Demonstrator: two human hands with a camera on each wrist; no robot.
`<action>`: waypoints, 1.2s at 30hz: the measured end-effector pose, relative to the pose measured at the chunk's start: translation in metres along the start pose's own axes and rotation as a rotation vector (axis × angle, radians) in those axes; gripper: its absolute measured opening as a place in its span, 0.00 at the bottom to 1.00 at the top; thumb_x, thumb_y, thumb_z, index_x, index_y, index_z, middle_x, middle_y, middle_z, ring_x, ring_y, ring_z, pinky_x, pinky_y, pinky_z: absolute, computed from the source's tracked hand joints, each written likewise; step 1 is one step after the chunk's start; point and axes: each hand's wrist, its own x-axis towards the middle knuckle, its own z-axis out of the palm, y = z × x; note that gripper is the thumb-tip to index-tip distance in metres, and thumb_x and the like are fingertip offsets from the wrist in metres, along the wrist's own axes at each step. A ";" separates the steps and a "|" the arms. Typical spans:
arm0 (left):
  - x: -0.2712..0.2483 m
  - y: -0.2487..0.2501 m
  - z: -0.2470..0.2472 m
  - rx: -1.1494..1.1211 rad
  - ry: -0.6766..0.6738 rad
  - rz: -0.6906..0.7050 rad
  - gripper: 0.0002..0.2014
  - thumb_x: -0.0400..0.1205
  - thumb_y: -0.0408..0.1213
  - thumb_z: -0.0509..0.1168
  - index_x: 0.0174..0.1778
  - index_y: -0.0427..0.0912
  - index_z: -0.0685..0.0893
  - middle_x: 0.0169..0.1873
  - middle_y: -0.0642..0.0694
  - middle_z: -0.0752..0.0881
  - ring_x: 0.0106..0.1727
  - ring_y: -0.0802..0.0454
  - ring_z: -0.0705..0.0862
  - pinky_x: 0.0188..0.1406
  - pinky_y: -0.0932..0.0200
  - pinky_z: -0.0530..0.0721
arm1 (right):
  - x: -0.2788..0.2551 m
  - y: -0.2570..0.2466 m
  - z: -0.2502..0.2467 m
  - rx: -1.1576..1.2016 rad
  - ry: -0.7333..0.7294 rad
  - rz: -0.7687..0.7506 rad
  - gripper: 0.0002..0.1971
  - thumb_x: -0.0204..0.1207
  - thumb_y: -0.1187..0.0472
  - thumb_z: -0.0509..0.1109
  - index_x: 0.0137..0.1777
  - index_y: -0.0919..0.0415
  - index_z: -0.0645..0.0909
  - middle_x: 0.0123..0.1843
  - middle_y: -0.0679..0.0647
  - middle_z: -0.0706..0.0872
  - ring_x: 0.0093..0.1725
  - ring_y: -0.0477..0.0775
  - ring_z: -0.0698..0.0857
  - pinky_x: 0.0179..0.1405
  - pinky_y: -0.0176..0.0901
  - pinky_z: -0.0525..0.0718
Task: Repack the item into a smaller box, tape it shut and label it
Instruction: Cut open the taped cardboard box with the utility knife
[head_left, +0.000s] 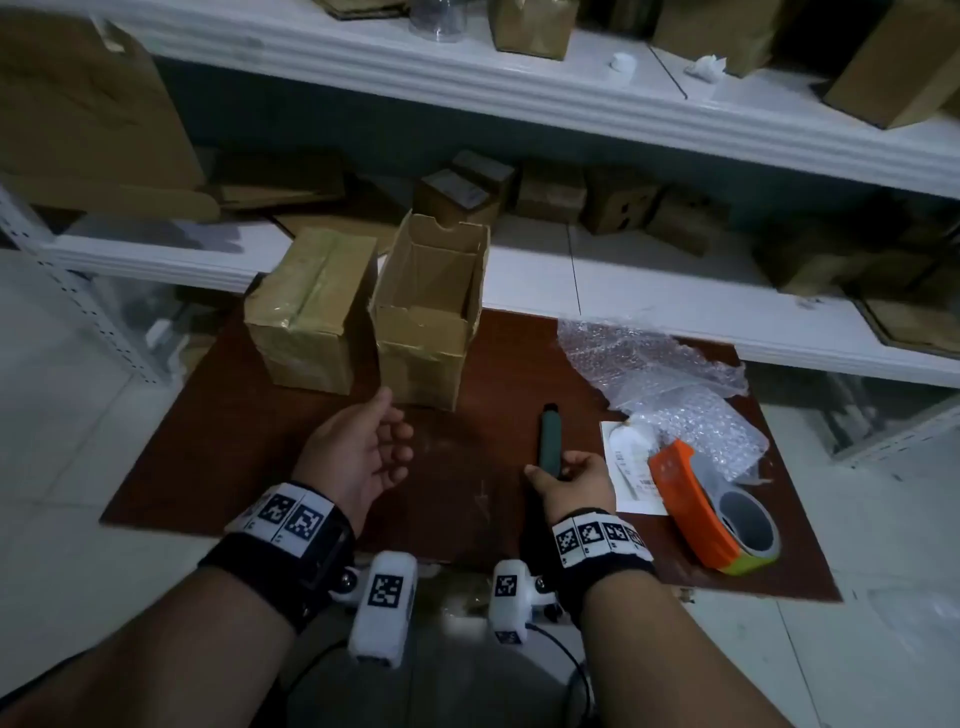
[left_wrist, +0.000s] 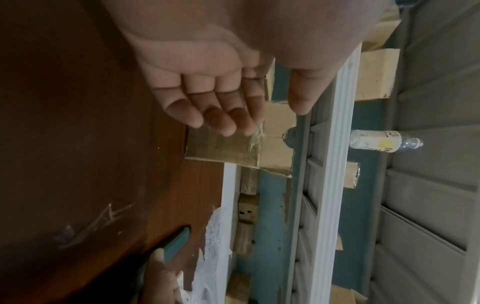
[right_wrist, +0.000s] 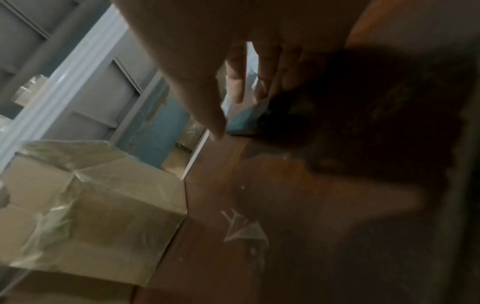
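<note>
Right hand (head_left: 571, 480) gripping near end of dark teal slim item (head_left: 549, 439), lying flat on brown board (head_left: 467, 499), in front of open-topped box (head_left: 426, 332). Left hand (head_left: 358, 457) hovering palm-in, fingers loosely curled, holding nothing, near that box. Taped box (head_left: 311, 312) standing just left. Bubble wrap (head_left: 660, 374), label sheet (head_left: 631, 467), orange tape dispenser (head_left: 711, 525) sitting right.
</note>
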 end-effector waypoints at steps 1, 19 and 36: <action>0.001 0.001 -0.001 0.008 0.007 0.000 0.13 0.84 0.49 0.66 0.46 0.42 0.83 0.35 0.45 0.85 0.34 0.51 0.81 0.34 0.54 0.77 | 0.001 -0.001 0.001 -0.026 0.001 -0.006 0.28 0.63 0.51 0.86 0.59 0.53 0.77 0.54 0.53 0.86 0.54 0.59 0.87 0.60 0.52 0.85; -0.003 0.000 0.004 0.081 -0.061 -0.003 0.12 0.84 0.48 0.67 0.50 0.40 0.84 0.37 0.45 0.88 0.35 0.50 0.83 0.33 0.55 0.78 | -0.030 -0.034 -0.034 0.447 -0.288 0.146 0.10 0.85 0.62 0.65 0.55 0.64 0.86 0.34 0.59 0.86 0.21 0.51 0.80 0.18 0.34 0.79; -0.011 -0.009 0.017 0.067 -0.149 -0.027 0.06 0.86 0.40 0.66 0.55 0.45 0.86 0.58 0.41 0.87 0.60 0.46 0.85 0.59 0.47 0.82 | -0.069 -0.046 -0.039 0.587 -0.765 0.000 0.14 0.84 0.72 0.55 0.55 0.71 0.84 0.37 0.64 0.88 0.26 0.53 0.83 0.25 0.42 0.70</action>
